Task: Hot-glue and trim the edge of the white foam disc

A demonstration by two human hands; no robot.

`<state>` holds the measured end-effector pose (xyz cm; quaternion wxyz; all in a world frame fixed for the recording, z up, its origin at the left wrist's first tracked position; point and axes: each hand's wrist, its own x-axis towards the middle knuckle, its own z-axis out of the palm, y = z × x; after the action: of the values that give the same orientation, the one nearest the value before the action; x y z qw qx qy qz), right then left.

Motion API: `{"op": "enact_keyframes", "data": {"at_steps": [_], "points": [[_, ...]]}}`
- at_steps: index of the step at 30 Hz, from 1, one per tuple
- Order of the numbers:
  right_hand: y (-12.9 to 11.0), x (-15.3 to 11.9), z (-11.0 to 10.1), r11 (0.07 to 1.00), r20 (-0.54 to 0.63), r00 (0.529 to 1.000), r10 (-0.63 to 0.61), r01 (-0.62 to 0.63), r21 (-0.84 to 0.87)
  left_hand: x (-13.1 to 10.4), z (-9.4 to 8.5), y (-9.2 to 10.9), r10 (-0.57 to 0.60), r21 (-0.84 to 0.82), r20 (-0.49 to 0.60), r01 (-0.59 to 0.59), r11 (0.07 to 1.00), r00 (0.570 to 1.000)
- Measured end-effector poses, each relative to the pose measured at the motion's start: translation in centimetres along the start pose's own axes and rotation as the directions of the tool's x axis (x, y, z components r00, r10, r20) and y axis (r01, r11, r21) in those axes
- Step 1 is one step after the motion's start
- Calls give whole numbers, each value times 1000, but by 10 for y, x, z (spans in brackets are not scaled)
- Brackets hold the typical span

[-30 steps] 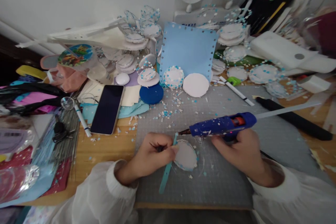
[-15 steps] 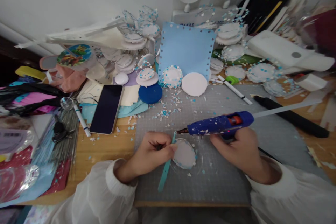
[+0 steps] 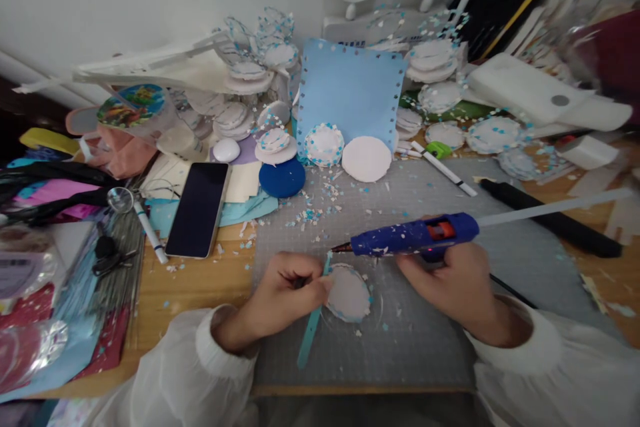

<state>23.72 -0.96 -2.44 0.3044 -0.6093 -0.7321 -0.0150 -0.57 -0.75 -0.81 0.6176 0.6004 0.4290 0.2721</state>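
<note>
My left hand (image 3: 295, 287) pinches a slim teal stick (image 3: 309, 337) between thumb and fingers; it looks like tweezers, but I cannot be sure. Wrapped round the handle of a blue glue gun (image 3: 395, 239) is my right hand (image 3: 453, 280). The gun's dark nozzle meets or nearly meets the stick's upper tip, where a tiny pale bit shows. A clear glue stick (image 3: 555, 207) juts from the gun's back. Just right of my left hand, a white paper disc (image 3: 349, 293) edged with small blue and white pieces lies on the grey cutting mat (image 3: 425, 353).
Tiny blue and white paper bits (image 3: 313, 215) litter the mat. A phone (image 3: 199, 210), a dark blue disc (image 3: 281, 178) and a light blue card (image 3: 353, 90) stand or lie beyond. A black rod-shaped tool (image 3: 550, 217) and a white marker (image 3: 444, 169) are at right.
The whole view has shifted slightly. Both hands keep their grips, and the glue gun's nozzle stays at the tip of the teal stick.
</note>
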Motion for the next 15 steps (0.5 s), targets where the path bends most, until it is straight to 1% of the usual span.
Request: {"op": "enact_keyframes", "data": {"at_steps": [3, 5, 8, 11, 12, 15], "points": [[1, 1, 1, 999, -33, 999, 30, -31, -8, 0, 0, -1, -3, 11, -10, 3, 1000, 1000], [1, 4, 0, 997, -45, 996, 74, -75, -7, 0, -1, -2, -4, 14, -20, 4, 1000, 1000], [9, 11, -7, 989, -83, 986, 147, -146, 12, 0, 0, -4, -10, 10, -36, 10, 1000, 999], [29, 16, -19, 979, -134, 970, 201, -205, -16, 0, 1, -7, -15, -17, -70, 14, 1000, 997], [38, 16, -24, 968, -154, 960, 232, -243, -54, 0, 1, -8, -14, -34, -83, 12, 999, 996], [68, 14, -35, 914, -137, 933, 334, -356, -197, 1, 2, -10, -20, -93, -109, 10, 996, 994]]}}
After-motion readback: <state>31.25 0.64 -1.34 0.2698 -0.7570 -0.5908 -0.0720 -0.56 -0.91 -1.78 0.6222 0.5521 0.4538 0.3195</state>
